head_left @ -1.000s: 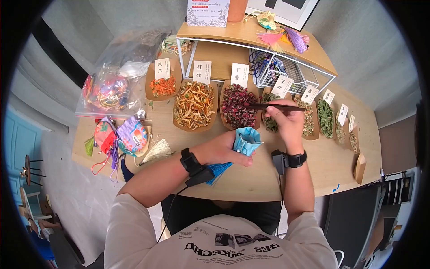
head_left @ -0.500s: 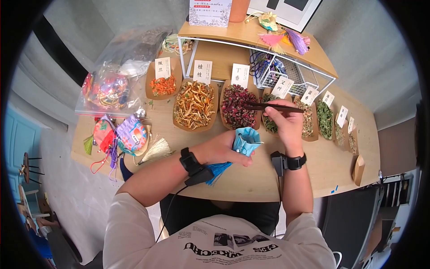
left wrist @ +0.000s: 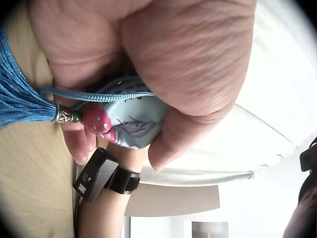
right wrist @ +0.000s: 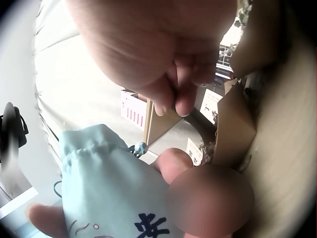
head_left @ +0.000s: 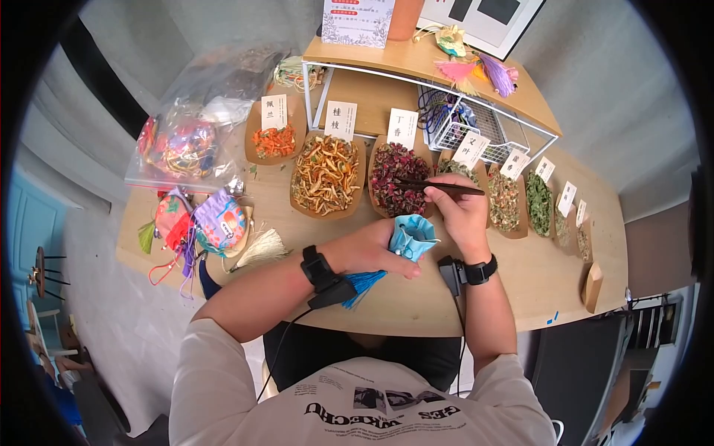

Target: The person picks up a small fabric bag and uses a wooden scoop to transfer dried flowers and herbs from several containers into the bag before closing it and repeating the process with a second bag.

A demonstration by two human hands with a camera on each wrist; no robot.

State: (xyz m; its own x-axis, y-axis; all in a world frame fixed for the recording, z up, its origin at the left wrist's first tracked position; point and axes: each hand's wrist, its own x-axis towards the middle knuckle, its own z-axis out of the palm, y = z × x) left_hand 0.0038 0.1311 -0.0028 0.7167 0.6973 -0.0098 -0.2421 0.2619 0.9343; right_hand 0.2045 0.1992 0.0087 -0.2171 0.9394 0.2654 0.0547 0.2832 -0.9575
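Note:
My left hand (head_left: 367,247) grips a light-blue drawstring pouch (head_left: 413,239), its mouth gathered open and facing up. A blue tassel (head_left: 364,284) hangs from it below the hand. In the left wrist view the pouch (left wrist: 141,119) shows a pink and purple print, with thumb and fingers on either side. My right hand (head_left: 465,223) pinches dark brown tweezers (head_left: 455,188), pointing left. Their tips lie over dark red dried flower buds (head_left: 392,160) in a kraft paper tray. In the right wrist view, the right hand's fingers (right wrist: 184,101) hold the dark tweezers beyond the pouch.
Labelled paper trays stand in a row: orange pieces (head_left: 273,143), yellow-brown strips (head_left: 326,175), green leaves (head_left: 541,199) and others. Behind rises a wooden shelf (head_left: 357,58) with a wire basket (head_left: 461,134). Colourful pouches (head_left: 220,221) and a plastic bag (head_left: 186,152) lie left.
My right hand has moved left and slightly down with the tweezers, their tips now farther over the red buds. The left hand still holds the pouch in nearly the same place.

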